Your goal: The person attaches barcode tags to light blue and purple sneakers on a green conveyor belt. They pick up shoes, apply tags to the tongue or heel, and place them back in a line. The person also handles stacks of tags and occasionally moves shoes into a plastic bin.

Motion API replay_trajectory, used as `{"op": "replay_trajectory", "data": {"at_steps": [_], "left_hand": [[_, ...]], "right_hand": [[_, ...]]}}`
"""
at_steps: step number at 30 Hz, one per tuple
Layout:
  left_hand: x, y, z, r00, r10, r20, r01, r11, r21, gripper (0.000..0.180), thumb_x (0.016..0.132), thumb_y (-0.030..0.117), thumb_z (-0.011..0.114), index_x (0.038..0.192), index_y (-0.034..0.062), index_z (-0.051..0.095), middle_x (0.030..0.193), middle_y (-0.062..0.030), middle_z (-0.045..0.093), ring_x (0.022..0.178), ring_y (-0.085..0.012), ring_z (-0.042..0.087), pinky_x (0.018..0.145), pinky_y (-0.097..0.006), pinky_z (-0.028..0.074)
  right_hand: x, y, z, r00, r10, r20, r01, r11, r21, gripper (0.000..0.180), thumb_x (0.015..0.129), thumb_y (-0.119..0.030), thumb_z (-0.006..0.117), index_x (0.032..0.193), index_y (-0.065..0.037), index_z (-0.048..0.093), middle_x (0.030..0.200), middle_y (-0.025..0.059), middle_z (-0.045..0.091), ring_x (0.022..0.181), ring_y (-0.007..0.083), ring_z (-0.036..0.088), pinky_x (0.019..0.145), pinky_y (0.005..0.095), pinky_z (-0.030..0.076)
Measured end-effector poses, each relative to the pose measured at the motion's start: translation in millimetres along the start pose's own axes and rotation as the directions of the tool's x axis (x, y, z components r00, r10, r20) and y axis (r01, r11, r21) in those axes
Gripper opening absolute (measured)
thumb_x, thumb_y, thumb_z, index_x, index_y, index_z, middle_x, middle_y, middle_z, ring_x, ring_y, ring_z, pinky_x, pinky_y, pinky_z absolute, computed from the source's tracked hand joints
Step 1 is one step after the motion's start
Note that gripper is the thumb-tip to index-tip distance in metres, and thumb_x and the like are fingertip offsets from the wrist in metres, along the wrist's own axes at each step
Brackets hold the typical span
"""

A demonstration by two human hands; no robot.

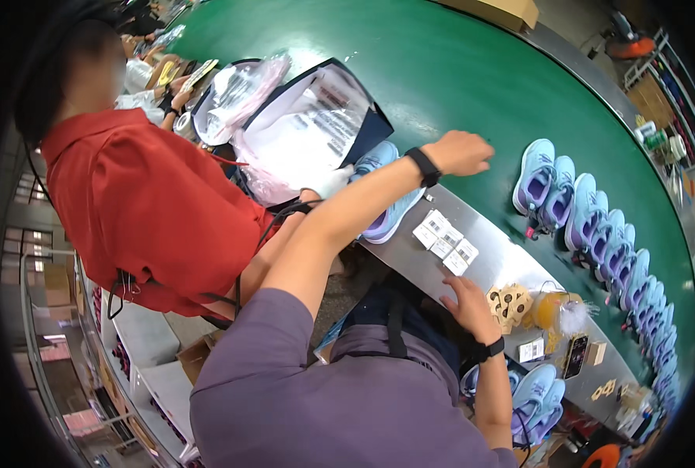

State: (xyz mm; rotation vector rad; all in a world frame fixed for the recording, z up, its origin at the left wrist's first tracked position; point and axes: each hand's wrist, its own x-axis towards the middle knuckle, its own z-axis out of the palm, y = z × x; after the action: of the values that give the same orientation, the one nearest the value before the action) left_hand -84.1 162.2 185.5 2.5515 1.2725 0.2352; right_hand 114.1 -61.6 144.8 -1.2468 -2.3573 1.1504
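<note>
My left arm stretches across the steel table edge, and my left hand (460,153) hangs over the green surface with its fingers loosely extended and nothing visible in them. Under that forearm, partly hidden, lies a pair of light blue and purple sneakers (398,212). My right hand (474,309) is at the steel edge, fingers apart and holding nothing I can see. Just beyond its fingertips are several stacks of small white labels (446,240). A light blue sneaker pair (546,185) stands to the right of my left hand, at the head of a long row.
At my left a person in a red shirt (145,210) works beside an open dark box (308,117) with plastic and paper. Along the steel edge (503,261) lie tan cut-outs (509,306), a yellow roll (549,309) and a phone (575,356). More sneakers (536,399) sit below my right forearm.
</note>
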Motion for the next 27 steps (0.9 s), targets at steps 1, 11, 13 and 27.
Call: {"op": "replay_trajectory", "data": {"at_steps": [1, 11, 13, 27], "left_hand": [[9, 5, -14, 0.998, 0.055, 0.025, -0.056, 0.998, 0.041, 0.021, 0.080, 0.028, 0.057, 0.094, 0.0123, 0.061, 0.089, -0.0111, 0.063, 0.086, -0.0322, 0.060, 0.070, -0.044, 0.049], [113, 82, -170, 0.910, 0.409, 0.062, -0.414, 0.899, 0.147, 0.022, 0.081, 0.025, 0.058, 0.092, 0.0070, 0.066, 0.084, -0.0129, 0.065, 0.074, -0.0278, 0.064, 0.066, -0.039, 0.051], [127, 96, -176, 0.901, 0.344, -0.263, -0.385, 0.915, -0.123, 0.026, 0.077, 0.028, 0.056, 0.092, 0.0093, 0.067, 0.084, -0.0114, 0.066, 0.078, -0.0258, 0.064, 0.070, -0.040, 0.050], [-2, 140, 82, 0.652, -0.613, -0.446, -0.095, 0.518, -0.850, 0.014, 0.077, -0.001, 0.053, 0.091, 0.0023, 0.056, 0.079, -0.0071, 0.055, 0.073, -0.0157, 0.053, 0.067, -0.028, 0.044]], "right_hand": [[-7, 4, 3, 1.000, 0.023, 0.014, -0.022, 1.000, -0.020, 0.029, 0.077, -0.014, 0.065, 0.102, -0.003, 0.057, 0.099, 0.0165, 0.060, 0.093, 0.0355, 0.056, 0.080, 0.0407, 0.045], [-63, 41, 17, 0.963, 0.264, 0.060, -0.263, 0.965, -0.012, 0.030, 0.077, -0.019, 0.064, 0.103, -0.004, 0.059, 0.098, 0.0159, 0.062, 0.090, 0.0336, 0.059, 0.077, 0.0386, 0.047], [-58, 40, 20, 0.975, 0.211, 0.071, -0.211, 0.977, -0.007, 0.030, 0.078, -0.019, 0.064, 0.102, -0.004, 0.059, 0.097, 0.0159, 0.062, 0.090, 0.0335, 0.059, 0.078, 0.0386, 0.047], [-39, 29, 14, 0.985, 0.158, -0.066, -0.153, 0.985, 0.078, 0.032, 0.078, -0.024, 0.065, 0.104, -0.005, 0.058, 0.100, 0.0153, 0.062, 0.093, 0.0343, 0.059, 0.078, 0.0400, 0.048]]}}
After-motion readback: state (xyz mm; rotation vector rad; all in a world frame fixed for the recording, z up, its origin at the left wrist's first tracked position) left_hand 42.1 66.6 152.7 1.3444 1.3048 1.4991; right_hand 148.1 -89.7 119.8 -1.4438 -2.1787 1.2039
